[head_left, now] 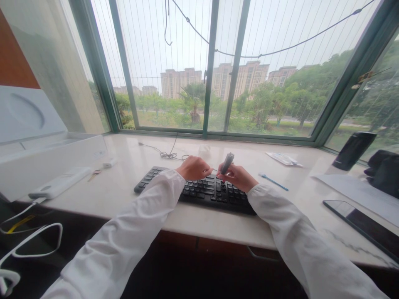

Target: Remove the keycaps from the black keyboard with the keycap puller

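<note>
White sleeves (149, 203) come from the near side of the keyboard (202, 193). Above its middle, the right hand (240, 177) pinches a dark bristled object (227, 163) tilted upward, probably to leave the keys free. The left hand (193, 167), beside it, has curled fingers; whether they grip something, one cannot tell.

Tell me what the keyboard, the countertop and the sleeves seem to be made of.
Keyboard: probably black plastic with a dull finish; its keys look moulded.
Countertop: glossy, pale stone or an imitation, judging by reflections and grey veining at the right.
Sleeves: apparently thin white fabric, wrinkled and gathered at the wrists; fibre unclear.
</note>
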Demonstrator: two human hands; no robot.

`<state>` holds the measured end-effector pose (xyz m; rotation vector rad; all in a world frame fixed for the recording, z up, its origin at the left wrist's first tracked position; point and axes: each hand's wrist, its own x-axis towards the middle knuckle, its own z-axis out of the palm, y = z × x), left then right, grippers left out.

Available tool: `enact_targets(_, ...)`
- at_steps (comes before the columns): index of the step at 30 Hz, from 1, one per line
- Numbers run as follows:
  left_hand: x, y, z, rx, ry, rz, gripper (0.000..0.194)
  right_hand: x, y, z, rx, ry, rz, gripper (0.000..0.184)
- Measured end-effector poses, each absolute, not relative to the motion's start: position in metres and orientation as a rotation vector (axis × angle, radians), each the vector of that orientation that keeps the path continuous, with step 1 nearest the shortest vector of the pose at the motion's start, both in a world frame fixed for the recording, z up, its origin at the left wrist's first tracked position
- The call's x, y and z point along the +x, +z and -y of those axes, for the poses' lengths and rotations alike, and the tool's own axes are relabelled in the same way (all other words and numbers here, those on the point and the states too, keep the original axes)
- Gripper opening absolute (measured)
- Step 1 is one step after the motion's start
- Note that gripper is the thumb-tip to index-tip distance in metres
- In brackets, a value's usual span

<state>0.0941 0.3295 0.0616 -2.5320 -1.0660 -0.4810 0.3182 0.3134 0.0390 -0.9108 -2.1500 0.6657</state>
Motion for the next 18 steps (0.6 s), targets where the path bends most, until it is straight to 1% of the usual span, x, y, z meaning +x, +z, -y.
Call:
enact_targets(2, 0.094, 0.063, -0.328, -2.579, -0.496, 1.073, 0.048, 0.318, 0.040, -0.313, -0.897, 0.623, 2.183, 0.031)
enact_targets(5, 0.094, 0.065, -0.326, -2.720, -0.545, 0.988, 0.036, 0.320, 0.037, -0.315, -0.839, 0.656, 2.219, 0.031)
enact_targets(6, 0.094, 0.065, -0.325, -2.779, -0.542, 0.944, 0.038, 0.320, 0.036, -0.316, -0.830, 0.690, 2.221, 0.032)
enact_targets(10, 0.094, 0.062, -0.326, -2.982, -0.404, 0.863, 0.062, 0.324, 0.032, -0.320, -0.863, 0.826, 2.171, 0.034)
enact_targets(13, 0.096, 0.058, -0.326, -3.063, -0.358, 0.867, 0.072, 0.325, 0.030, -0.323, -0.893, 0.893, 2.112, 0.034)
enact_targets(15, 0.098, 0.055, -0.325, -3.102, -0.348, 0.851, 0.073, 0.325, 0.029, -0.323, -0.922, 0.919, 2.071, 0.035)
enact_targets(18, 0.100, 0.053, -0.324, -3.135, -0.332, 0.812, 0.068, 0.323, 0.028, -0.323, -0.968, 0.887, 2.047, 0.037)
